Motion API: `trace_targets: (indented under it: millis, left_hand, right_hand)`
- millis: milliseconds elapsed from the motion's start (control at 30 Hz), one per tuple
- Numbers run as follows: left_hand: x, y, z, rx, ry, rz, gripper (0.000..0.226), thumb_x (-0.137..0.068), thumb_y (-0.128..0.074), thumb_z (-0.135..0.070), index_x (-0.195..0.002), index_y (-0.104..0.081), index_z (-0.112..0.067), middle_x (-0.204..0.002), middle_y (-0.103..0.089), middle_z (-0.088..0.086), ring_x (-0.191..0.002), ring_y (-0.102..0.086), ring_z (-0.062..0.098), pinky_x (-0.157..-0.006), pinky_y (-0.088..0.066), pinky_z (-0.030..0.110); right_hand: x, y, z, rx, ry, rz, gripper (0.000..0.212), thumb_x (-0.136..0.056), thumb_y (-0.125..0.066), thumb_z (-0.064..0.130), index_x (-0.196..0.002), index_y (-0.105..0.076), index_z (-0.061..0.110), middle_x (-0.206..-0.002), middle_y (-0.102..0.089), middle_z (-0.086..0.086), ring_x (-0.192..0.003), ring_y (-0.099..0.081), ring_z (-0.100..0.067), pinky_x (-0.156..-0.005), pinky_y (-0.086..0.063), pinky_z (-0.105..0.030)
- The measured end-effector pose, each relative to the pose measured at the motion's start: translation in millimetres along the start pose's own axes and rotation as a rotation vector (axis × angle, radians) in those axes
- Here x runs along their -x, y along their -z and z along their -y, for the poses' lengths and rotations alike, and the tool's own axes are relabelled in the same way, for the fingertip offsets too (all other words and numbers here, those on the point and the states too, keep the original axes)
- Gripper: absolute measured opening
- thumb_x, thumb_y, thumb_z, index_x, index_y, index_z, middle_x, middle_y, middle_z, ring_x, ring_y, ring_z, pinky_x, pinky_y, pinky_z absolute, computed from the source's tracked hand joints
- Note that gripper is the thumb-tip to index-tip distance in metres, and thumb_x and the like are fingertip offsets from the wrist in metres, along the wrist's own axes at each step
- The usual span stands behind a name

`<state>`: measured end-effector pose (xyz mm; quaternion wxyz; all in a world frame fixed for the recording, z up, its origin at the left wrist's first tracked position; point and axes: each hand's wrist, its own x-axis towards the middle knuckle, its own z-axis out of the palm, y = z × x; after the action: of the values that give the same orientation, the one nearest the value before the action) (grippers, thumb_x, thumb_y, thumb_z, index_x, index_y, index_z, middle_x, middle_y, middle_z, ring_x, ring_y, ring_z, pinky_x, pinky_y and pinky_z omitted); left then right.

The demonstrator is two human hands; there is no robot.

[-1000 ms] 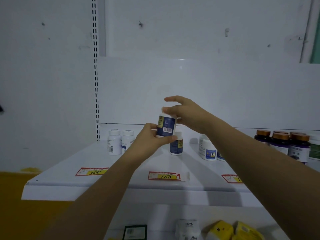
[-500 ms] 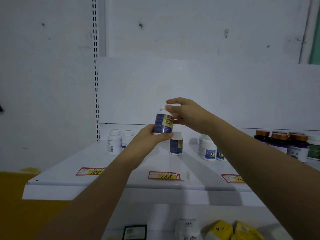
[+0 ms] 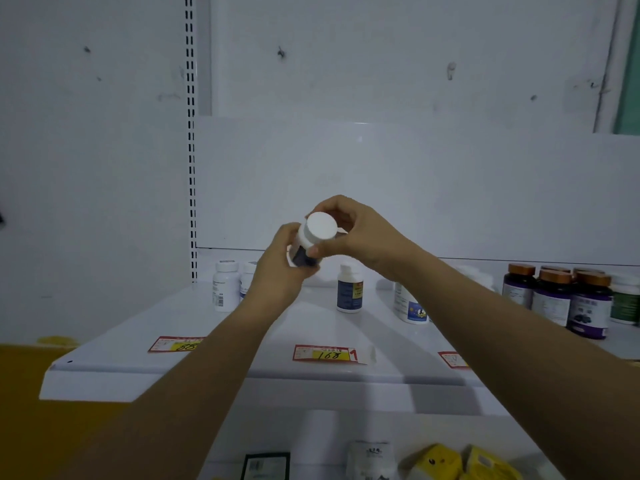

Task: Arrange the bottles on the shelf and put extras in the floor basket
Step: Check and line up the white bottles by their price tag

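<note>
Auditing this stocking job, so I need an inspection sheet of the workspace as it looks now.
Surface: white shelf, bottles standing along its back, price tags on front edge.
Job's things: dark-label bottle held tilted above shelf, cap toward camera; floor basket not in view.
Clutter: yellow packs on lower shelf.
Grippers: left hand grips bottle's body; right hand pinches near its cap.
Cables: nothing seen.
Surroundings: white wall, slotted upright, yellow floor.

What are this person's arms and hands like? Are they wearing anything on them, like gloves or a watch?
Nothing is worn on them, as far as the head view shows. The left forearm and the right forearm are bare, with no sleeve in view. The left hand and the right hand have no gloves, and no watch, bracelet or ring is visible.
</note>
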<state>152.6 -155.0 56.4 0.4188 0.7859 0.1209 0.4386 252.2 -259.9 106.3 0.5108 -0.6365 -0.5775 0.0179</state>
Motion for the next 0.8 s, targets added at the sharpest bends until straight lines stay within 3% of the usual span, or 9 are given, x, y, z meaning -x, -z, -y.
trace_targets:
  millis: [67,133,233,333,467,567,633,700,800]
  left_hand:
    - [-3.7,-0.1,-1.1,-0.053,-0.059,-0.054,0.055,-0.083,-0.067,-0.002,-0.13,-0.042,-0.018,-0.123,-0.05,0.0,-0.11,-0.044,0.013,-0.075,-0.037,0.009]
    - [-6.8,-1.0,-1.9,-0.067,-0.097,-0.068,0.054,-0.082,-0.068,-0.002,-0.128,-0.044,-0.017,-0.116,-0.051,-0.003,-0.106,-0.047,0.013,-0.065,-0.036,0.005]
    - [-8.2,-2.3,-2.9,-0.026,-0.102,-0.053,0.053,-0.082,-0.068,-0.004,-0.128,-0.044,-0.017,-0.119,-0.054,-0.001,-0.106,-0.048,0.013,-0.07,-0.037,0.01]
    - [-6.9,-1.5,-8.5,0.006,-0.052,0.024,0.056,-0.083,-0.07,-0.014,-0.13,-0.042,-0.019,-0.125,-0.054,-0.002,-0.11,-0.045,0.01,-0.086,-0.036,0.024]
    - [-6.2,-0.5,-19.9,0.06,0.097,0.136,0.051,-0.087,-0.061,-0.04,-0.131,-0.042,-0.024,-0.117,-0.06,-0.002,-0.106,-0.052,0.013,-0.09,-0.034,0.028]
    - [-11.8,-3.3,-27.1,0.077,0.168,0.152,0.041,-0.088,-0.051,-0.054,-0.107,-0.057,-0.018,-0.096,-0.071,0.002,-0.097,-0.059,0.013,-0.097,-0.042,0.034]
    - [-16.7,-7.1,-29.9,0.072,0.264,0.161,0.042,-0.087,-0.049,-0.057,-0.086,-0.058,-0.016,-0.069,-0.072,0.003,-0.086,-0.064,0.014,-0.095,-0.048,0.037]
    - [-19.5,-10.3,-31.5,0.057,0.353,0.181,0.045,-0.085,-0.05,-0.06,-0.078,-0.054,-0.016,-0.054,-0.068,-0.001,-0.078,-0.064,0.013,-0.09,-0.051,0.034]
    - [-20.0,-12.2,-28.8,0.008,0.36,0.225,0.043,-0.084,-0.052,-0.06,-0.077,-0.053,-0.018,-0.055,-0.068,-0.003,-0.073,-0.062,0.009,-0.083,-0.05,0.031]
  right_hand:
    - [2.7,-5.6,-1.3,0.108,0.066,0.005,0.051,-0.066,-0.082,0.005,-0.107,-0.056,0.02,-0.109,-0.064,0.008,-0.107,-0.059,-0.009,-0.092,-0.05,-0.026]
    - [5.6,-11.7,-1.6,0.185,0.118,-0.01,0.051,-0.068,-0.081,0.008,-0.109,-0.054,0.022,-0.109,-0.062,0.012,-0.107,-0.057,-0.006,-0.092,-0.049,-0.024]
    - [6.3,-12.9,-0.1,0.201,0.16,-0.039,0.047,-0.071,-0.079,0.009,-0.11,-0.055,0.022,-0.108,-0.062,0.013,-0.105,-0.058,-0.004,-0.09,-0.049,-0.02]
    - [3.2,-4.7,4.6,0.135,0.134,-0.066,0.04,-0.076,-0.077,0.017,-0.111,-0.059,0.026,-0.107,-0.065,0.013,-0.101,-0.06,-0.003,-0.083,-0.052,-0.018]
    - [-12.3,4.7,9.9,0.078,-0.083,-0.209,0.047,-0.086,-0.066,0.037,-0.128,-0.052,0.02,-0.113,-0.06,0.001,-0.099,-0.061,-0.013,-0.083,-0.051,-0.023]
    - [-23.2,7.8,12.5,0.117,-0.333,-0.223,0.038,-0.085,-0.064,0.046,-0.099,-0.063,0.011,-0.099,-0.068,-0.01,-0.088,-0.068,-0.024,-0.084,-0.056,-0.039]
    - [-23.4,10.0,15.4,0.107,-0.522,-0.141,0.034,-0.087,-0.062,0.044,-0.081,-0.06,0.011,-0.083,-0.067,-0.01,-0.074,-0.067,-0.023,-0.074,-0.058,-0.034]
    - [-20.9,12.9,17.7,0.102,-0.658,-0.064,0.033,-0.09,-0.059,0.041,-0.086,-0.059,0.009,-0.077,-0.063,-0.008,-0.066,-0.062,-0.019,-0.066,-0.053,-0.028]
    - [-20.3,14.4,13.0,0.084,-0.707,-0.054,0.029,-0.09,-0.058,0.038,-0.091,-0.058,0.009,-0.08,-0.062,-0.009,-0.072,-0.062,-0.021,-0.076,-0.054,-0.031]
